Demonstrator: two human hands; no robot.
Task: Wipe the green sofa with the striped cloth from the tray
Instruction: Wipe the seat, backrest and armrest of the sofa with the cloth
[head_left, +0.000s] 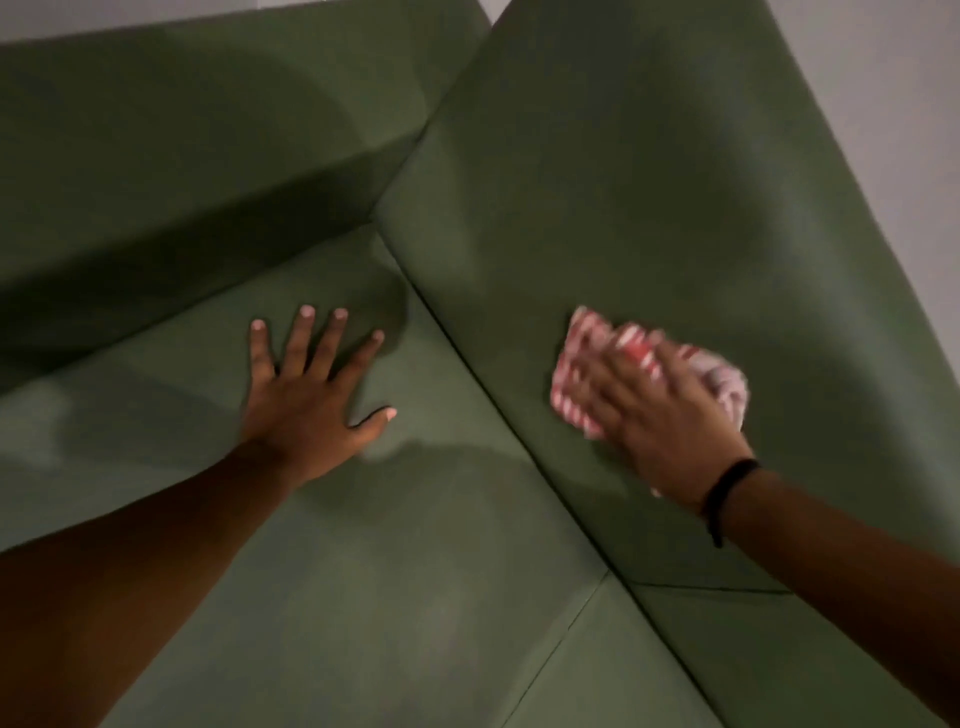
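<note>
The green sofa (441, 545) fills the view, seen from above at its corner. My right hand (660, 415) presses the red-and-white striped cloth (587, 343) flat against the sofa's backrest, low down near the seat seam; hand and cloth are blurred. The cloth shows bunched around my fingers, partly hidden under the palm. A black band sits on that wrist. My left hand (311, 395) lies flat on the seat cushion with fingers spread, holding nothing. The tray is not in view.
The sofa's armrest (182, 156) rises at the left and meets the backrest (649, 182) in a corner at the top middle. A seam between seat cushions (561, 644) runs at the bottom. Pale wall (893, 104) shows at the upper right.
</note>
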